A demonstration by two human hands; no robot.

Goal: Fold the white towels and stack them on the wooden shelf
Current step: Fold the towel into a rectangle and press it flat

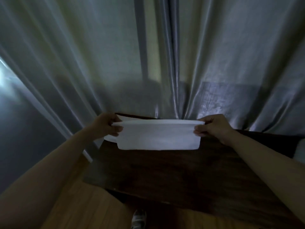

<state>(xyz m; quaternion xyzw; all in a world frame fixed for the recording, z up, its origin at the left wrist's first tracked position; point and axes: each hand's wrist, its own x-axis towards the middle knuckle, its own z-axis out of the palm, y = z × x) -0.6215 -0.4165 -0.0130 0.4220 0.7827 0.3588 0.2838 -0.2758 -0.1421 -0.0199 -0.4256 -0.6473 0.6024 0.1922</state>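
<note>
A white towel (158, 138) hangs folded between my two hands, stretched flat above the far part of the dark wooden shelf (173, 172). My left hand (105, 125) pinches its upper left corner. My right hand (212, 125) pinches its upper right corner. The towel's lower edge hangs close to the shelf top; I cannot tell if it touches. Another piece of white towel (109, 138) peeks out at the shelf's left edge, mostly hidden behind the held one.
Grey curtains (148, 55) hang right behind the shelf. A light wooden floor (79, 207) lies below, with a shoe (138, 219) at the bottom edge. Something pale (299, 152) shows at the far right.
</note>
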